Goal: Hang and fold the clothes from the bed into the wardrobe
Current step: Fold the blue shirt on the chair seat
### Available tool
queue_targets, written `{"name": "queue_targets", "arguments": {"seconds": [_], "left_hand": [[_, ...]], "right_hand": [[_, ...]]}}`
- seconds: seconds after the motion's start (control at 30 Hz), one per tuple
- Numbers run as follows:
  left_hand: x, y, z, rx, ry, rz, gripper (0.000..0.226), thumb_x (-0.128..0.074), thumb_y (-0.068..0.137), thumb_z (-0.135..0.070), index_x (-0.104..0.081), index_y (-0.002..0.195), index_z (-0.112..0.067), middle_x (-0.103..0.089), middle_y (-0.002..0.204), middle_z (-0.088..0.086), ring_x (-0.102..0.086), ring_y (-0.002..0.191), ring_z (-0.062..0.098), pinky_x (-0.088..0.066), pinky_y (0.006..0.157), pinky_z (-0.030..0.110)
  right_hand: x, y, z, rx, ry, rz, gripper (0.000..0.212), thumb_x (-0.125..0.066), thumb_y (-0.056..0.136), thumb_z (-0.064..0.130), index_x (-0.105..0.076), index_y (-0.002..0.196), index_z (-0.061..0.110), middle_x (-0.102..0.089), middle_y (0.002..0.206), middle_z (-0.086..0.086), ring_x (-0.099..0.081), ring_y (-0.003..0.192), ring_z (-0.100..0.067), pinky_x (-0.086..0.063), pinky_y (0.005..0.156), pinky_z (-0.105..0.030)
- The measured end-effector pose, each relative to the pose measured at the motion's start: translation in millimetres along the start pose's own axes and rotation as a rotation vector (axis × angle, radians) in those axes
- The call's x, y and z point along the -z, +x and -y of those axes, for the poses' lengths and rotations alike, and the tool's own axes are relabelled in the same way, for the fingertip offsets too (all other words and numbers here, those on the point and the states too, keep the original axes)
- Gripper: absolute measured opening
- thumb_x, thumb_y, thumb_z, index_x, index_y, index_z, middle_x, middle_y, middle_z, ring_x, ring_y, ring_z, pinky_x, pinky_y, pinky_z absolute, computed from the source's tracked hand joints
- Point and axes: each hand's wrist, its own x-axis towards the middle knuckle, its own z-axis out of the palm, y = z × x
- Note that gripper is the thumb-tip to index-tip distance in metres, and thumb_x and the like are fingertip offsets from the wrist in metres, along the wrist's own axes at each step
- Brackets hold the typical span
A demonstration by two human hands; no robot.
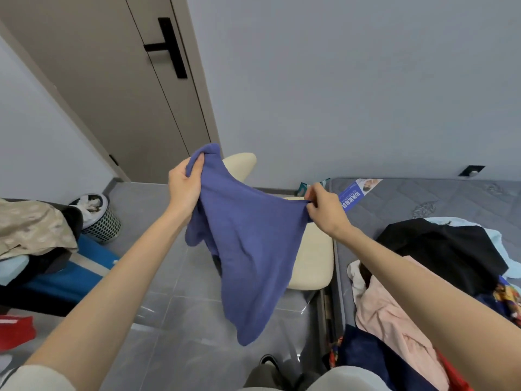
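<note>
Bare forearms reach out over the grey floor, beside a heap of clothes on the bed at the right. The left hand grips one top corner of a blue garment and the right hand pinches the other. It hangs spread in the air before a cream chair, with a closed door beyond.

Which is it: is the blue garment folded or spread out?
Spread out, unfolded: the left hand and right hand hold the blue garment apart by its top edge, and it hangs loose.
</note>
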Motion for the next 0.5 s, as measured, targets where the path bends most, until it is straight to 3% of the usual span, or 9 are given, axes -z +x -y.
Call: {"name": "queue_targets", "arguments": {"seconds": [0.07, 0.13, 0.2, 0.3, 0.4, 0.5], "left_hand": [[-7.3, 8.3, 2.2, -0.036, 0.09, -0.034, 0.038, -0.05, 0.098, -0.029, -0.049, 0.071, -0.003, -0.041, 0.067, 0.006, -0.038, 0.063, 0.013, -0.032, 0.057, 0.023], [-14.1, 15.7, 3.0, -0.096, 0.202, -0.039, 0.04, -0.049, 0.098, -0.029, -0.039, 0.064, -0.01, -0.035, 0.062, 0.001, -0.031, 0.059, 0.013, -0.026, 0.052, 0.019], [-18.8, 24.2, 3.7, -0.165, 0.329, -0.035, 0.041, -0.048, 0.098, -0.027, -0.037, 0.063, -0.01, -0.038, 0.065, 0.004, -0.035, 0.062, 0.017, -0.028, 0.053, 0.022], [-27.4, 37.6, 3.7, -0.217, 0.468, -0.014, 0.046, -0.046, 0.099, -0.031, -0.034, 0.06, -0.009, -0.042, 0.07, 0.011, -0.042, 0.07, 0.028, -0.032, 0.068, 0.036], [-39.4, 46.2, 8.4, -0.222, 0.539, 0.02, 0.051, -0.05, 0.097, -0.039, -0.038, 0.056, -0.011, -0.045, 0.068, 0.009, -0.046, 0.077, 0.031, -0.028, 0.077, 0.037], [-51.9, 51.7, 17.9, -0.22, 0.553, 0.053, 0.053, -0.055, 0.093, -0.043, -0.052, 0.061, -0.001, -0.052, 0.069, 0.01, -0.05, 0.081, 0.033, -0.024, 0.076, 0.036]], "right_hand": [[16.3, 4.5, -4.9, -0.067, 0.081, -0.115, 0.02, -0.04, 0.084, -0.005, -0.054, 0.09, 0.009, -0.064, 0.087, -0.006, -0.057, 0.078, -0.026, -0.046, 0.066, -0.033], [33.5, 8.9, -9.9, -0.079, 0.082, -0.212, 0.022, -0.041, 0.089, -0.003, -0.059, 0.093, 0.007, -0.066, 0.095, -0.005, -0.057, 0.085, -0.024, -0.037, 0.068, -0.024], [52.4, 12.8, -11.3, -0.062, 0.026, -0.281, 0.021, -0.045, 0.091, -0.001, -0.064, 0.098, 0.004, -0.069, 0.1, -0.006, -0.06, 0.094, -0.027, -0.036, 0.071, -0.025], [80.4, 19.3, -9.3, -0.104, -0.065, -0.381, 0.022, -0.049, 0.094, 0.011, -0.067, 0.107, 0.012, -0.07, 0.103, -0.011, -0.06, 0.1, -0.031, -0.044, 0.081, -0.035], [94.6, 22.3, -11.8, -0.242, -0.126, -0.444, 0.024, -0.044, 0.098, 0.027, -0.063, 0.111, 0.018, -0.067, 0.102, -0.016, -0.059, 0.098, -0.039, -0.049, 0.082, -0.043], [96.2, 19.7, -24.7, -0.339, -0.167, -0.381, 0.025, -0.039, 0.1, 0.03, -0.059, 0.1, 0.015, -0.066, 0.094, -0.017, -0.062, 0.091, -0.04, -0.045, 0.073, -0.04]]}}
